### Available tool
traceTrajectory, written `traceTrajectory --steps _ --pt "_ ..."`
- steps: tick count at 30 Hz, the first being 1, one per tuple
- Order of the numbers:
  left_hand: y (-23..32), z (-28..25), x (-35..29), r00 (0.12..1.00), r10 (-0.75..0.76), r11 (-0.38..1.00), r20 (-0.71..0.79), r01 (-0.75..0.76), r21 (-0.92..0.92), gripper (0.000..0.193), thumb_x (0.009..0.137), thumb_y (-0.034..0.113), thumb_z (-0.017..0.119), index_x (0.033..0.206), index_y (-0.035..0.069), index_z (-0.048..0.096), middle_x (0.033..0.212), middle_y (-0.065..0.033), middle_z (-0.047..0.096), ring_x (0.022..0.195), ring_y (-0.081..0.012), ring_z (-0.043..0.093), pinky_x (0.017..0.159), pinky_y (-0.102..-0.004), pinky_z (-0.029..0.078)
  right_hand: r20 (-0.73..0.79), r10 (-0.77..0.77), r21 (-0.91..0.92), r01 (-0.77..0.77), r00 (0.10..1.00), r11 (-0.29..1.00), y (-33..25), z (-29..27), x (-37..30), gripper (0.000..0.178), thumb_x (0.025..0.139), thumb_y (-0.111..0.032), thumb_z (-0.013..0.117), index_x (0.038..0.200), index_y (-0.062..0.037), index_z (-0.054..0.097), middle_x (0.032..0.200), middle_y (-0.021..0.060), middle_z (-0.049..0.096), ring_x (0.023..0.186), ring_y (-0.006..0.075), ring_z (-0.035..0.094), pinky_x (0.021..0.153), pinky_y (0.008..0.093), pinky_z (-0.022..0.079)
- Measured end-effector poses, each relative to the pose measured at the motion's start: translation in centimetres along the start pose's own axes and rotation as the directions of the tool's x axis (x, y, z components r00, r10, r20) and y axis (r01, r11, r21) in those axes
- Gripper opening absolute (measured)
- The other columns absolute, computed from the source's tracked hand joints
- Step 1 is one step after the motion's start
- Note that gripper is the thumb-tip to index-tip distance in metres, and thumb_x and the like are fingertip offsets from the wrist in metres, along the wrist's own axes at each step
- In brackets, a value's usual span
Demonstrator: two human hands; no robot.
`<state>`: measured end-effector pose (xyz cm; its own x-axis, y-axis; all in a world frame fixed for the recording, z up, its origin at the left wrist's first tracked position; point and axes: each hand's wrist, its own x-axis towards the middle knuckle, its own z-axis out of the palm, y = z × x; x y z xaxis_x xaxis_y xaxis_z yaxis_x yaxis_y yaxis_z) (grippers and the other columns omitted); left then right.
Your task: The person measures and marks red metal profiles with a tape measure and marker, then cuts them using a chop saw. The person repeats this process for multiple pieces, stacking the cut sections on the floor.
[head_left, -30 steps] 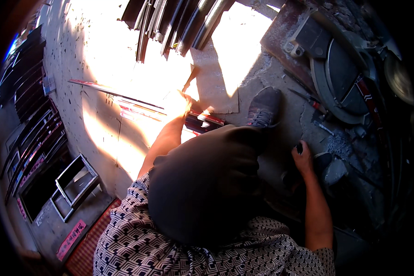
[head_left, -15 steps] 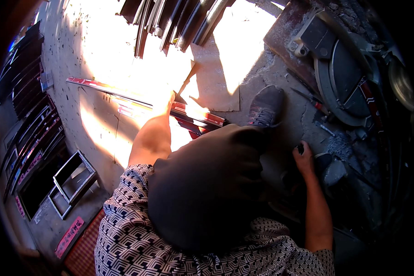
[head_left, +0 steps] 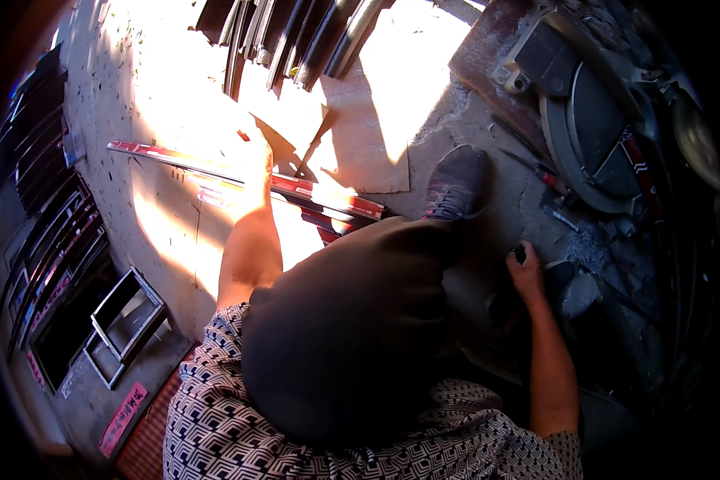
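Observation:
My left hand [head_left: 252,156] reaches over long metal bars with red-and-white film [head_left: 296,186], which lie slantwise ahead of my knee. Strong sunlight bleaches that hand, so its fingers cannot be made out. A small red piece [head_left: 242,135] shows at its far end; whether the hand holds it is unclear. Low on the right, beside my dark shoe, my right hand [head_left: 526,272] is closed round a small black object [head_left: 521,254], mostly covered by the fingers. My dark-clothed knee [head_left: 344,320] hides the bars' near ends.
A large cutting saw [head_left: 596,120] stands at the right, with shavings [head_left: 588,248] and a thin tool [head_left: 536,168] near it. Dark metal profiles [head_left: 296,36] lie at the top, beside a flat sheet [head_left: 368,152]. Metal frames [head_left: 128,320] and stacked dark strips [head_left: 64,208] are at the left.
My left hand has moved left and farther out, uncovering more of the bars' red film. A small red piece now shows at its fingers. The right hand has stayed nearly in place.

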<state>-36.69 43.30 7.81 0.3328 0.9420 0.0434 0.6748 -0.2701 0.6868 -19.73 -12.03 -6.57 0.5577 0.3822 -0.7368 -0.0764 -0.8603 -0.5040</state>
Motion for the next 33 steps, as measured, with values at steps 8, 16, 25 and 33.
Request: traceTrajectory --steps 8,16,25,33 --pt "-2.8 3.7 4.4 0.995 -0.074 0.997 -0.069 0.076 0.016 0.041 0.085 0.036 0.078 0.072 0.000 0.064 0.063 -0.0053 0.059 0.058 -0.0201 0.057 0.060 -0.0412 0.048 -0.007 0.089 -0.039 -0.089 0.996 0.995 -0.2 0.1 -0.2 0.057 0.091 -0.034 0.063 0.135 0.0020 0.058 0.124 0.0304 0.065 0.118 0.0440 0.064 0.101 0.0453 0.050" --pt "-6.8 11.9 -1.6 0.962 -0.269 0.899 0.051 0.232 0.371 0.045 0.083 0.039 0.081 0.071 0.000 0.063 0.061 -0.0031 0.058 0.055 -0.0173 0.055 0.055 -0.0407 0.047 -0.057 0.091 0.004 -0.091 0.994 0.996 -0.1 0.0 -0.6 0.055 0.091 -0.033 0.062 0.133 0.0027 0.059 0.122 0.0305 0.066 0.117 0.0440 0.064 0.100 0.0447 0.050" --pt "-16.4 13.6 -9.1 0.682 -0.599 0.796 0.419 0.563 0.223 0.075 0.086 0.041 0.078 0.124 -0.018 0.052 0.122 -0.0231 0.061 0.103 -0.0233 0.063 0.083 -0.0387 0.052 -0.030 0.079 0.070 -0.076 0.996 0.995 -1.1 -0.2 0.0 0.053 0.091 -0.033 0.064 0.130 0.0024 0.060 0.121 0.0293 0.067 0.115 0.0436 0.064 0.099 0.0444 0.050" --pt "-4.4 14.3 -8.3 0.600 -0.683 0.727 0.417 0.616 0.305 0.071 0.080 0.034 0.085 0.119 -0.019 0.058 0.109 -0.0219 0.070 0.093 -0.0272 0.068 0.084 -0.0389 0.055 -0.074 0.101 0.056 -0.097 0.992 0.994 0.3 -0.1 -0.3 0.055 0.090 -0.034 0.064 0.132 0.0018 0.060 0.122 0.0296 0.067 0.117 0.0431 0.065 0.101 0.0438 0.050"
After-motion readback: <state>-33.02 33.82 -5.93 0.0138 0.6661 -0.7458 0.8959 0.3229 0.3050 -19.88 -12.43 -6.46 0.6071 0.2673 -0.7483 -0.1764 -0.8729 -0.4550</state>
